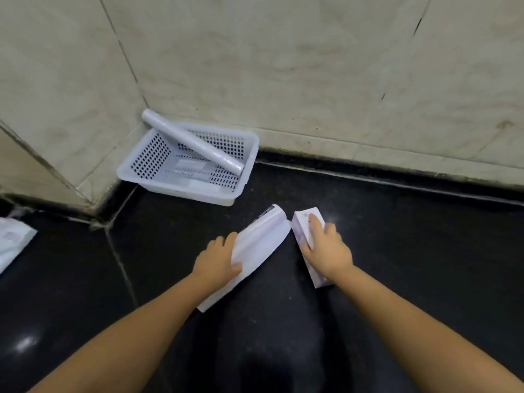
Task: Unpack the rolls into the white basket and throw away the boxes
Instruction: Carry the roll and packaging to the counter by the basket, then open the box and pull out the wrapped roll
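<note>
Our left hand clasps the flattened box; our right hand closes over the intact box, both on the glossy black floor. We judge thin card: light, crushable, best held mid-length. One smooth roll lies propped across the perforated plastic white basket.

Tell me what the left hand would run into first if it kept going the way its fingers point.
The left hand, gripping the flattened box, points up and right toward the wall. Ahead lies bare dark floor, then probably the near right corner of the white basket; depth is unclear, so it might just miss.
</note>
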Demonstrator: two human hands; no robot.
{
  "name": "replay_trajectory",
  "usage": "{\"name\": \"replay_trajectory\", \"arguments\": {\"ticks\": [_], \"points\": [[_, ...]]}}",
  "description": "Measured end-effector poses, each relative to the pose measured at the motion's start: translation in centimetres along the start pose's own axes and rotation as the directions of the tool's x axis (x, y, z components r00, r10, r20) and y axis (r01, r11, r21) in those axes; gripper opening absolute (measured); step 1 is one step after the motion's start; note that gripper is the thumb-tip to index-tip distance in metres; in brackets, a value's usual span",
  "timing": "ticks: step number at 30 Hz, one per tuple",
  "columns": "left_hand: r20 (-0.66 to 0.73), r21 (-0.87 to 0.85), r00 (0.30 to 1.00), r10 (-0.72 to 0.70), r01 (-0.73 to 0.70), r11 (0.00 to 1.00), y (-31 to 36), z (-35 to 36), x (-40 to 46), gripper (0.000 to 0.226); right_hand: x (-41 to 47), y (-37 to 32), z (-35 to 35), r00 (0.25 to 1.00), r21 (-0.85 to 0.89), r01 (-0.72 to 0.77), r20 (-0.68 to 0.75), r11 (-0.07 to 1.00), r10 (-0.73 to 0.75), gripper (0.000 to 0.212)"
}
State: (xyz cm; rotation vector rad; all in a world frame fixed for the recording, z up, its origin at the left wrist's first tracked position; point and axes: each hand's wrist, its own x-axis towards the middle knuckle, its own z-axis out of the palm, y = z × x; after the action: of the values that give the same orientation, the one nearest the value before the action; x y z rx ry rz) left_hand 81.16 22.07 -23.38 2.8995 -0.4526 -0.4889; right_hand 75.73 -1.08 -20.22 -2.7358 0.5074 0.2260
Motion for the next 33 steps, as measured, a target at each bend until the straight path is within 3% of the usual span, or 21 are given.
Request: {"name": "replay_trajectory", "arguments": {"ticks": [3, 8, 13, 17, 20, 22, 23, 26, 30, 33], "points": [[-0.071, 0.083, 0.995, 0.070, -0.064, 0.994, -0.7, 1.0, 0.4, 0.074, -0.3, -0.4, 1.3, 0.998, -0.073, -0.029, -0.062, 0.997, 0.025, 0.062], [-0.047, 0.051, 0.995, 0.091, -0.089, 0.995, -1.1, 1.2, 0.8, 0.081, -0.1, -0.2, 1.8, 0.997, -0.083, -0.036, -0.074, 0.996, 0.030, 0.061], [-0.012, -0.075, 0.995, 0.095, -0.095, 0.993, 0.2, 0.0, 1.1, 0.083, -0.5, 0.5, 0.6, 0.994, 0.133, -0.007, -0.109, 0.991, 0.022, 0.060], [-0.042, -0.142, 0.995, 0.087, -0.092, 0.986, 2.6, -1.9, 1.5, 0.080, -1.4, 0.7, -1.4, 0.982, 0.261, 0.089, -0.183, 0.961, -0.042, 0.072], [-0.153, -0.186, 0.981, 0.122, -0.150, 0.971, 4.9, -3.4, 1.7, 0.069, -2.4, 0.7, -2.8, 0.958, 0.282, 0.172, -0.271, 0.944, -0.094, 0.079], [-0.249, -0.381, 0.950, 0.189, -0.276, 0.882, 6.9, -4.3, 1.4, 0.060, -3.1, 0.5, -3.3, 0.935, 0.259, 0.201, -0.339, 0.945, -0.106, 0.081], [-0.234, -0.538, 0.949, 0.212, -0.308, 0.785, 8.0, -4.9, 1.0, 0.056, -3.3, 0.3, -3.6, 0.925, 0.245, 0.200, -0.367, 0.949, -0.100, 0.083], [-0.086, -0.854, 0.960, 0.265, -0.208, 0.477, 11.3, -6.5, 0.1, 0.055, -4.0, -0.5, -4.2, 0.908, 0.239, 0.187, -0.412, 0.953, -0.075, 0.088], [-0.055, -0.950, 0.981, 0.188, -0.109, 0.293, 12.8, -8.0, 0.2, 0.058, -4.6, -0.8, -5.1, 0.897, 0.275, 0.313, -0.400, 0.909, -0.188, 0.080], [-0.045, -0.960, 0.957, 0.285, -0.120, 0.252, 11.3, -8.9, 0.5, 0.051, -3.8, -0.6, -7.5, 0.886, 0.514, 0.356, -0.452, 0.780, -0.106, 0.057]]}}
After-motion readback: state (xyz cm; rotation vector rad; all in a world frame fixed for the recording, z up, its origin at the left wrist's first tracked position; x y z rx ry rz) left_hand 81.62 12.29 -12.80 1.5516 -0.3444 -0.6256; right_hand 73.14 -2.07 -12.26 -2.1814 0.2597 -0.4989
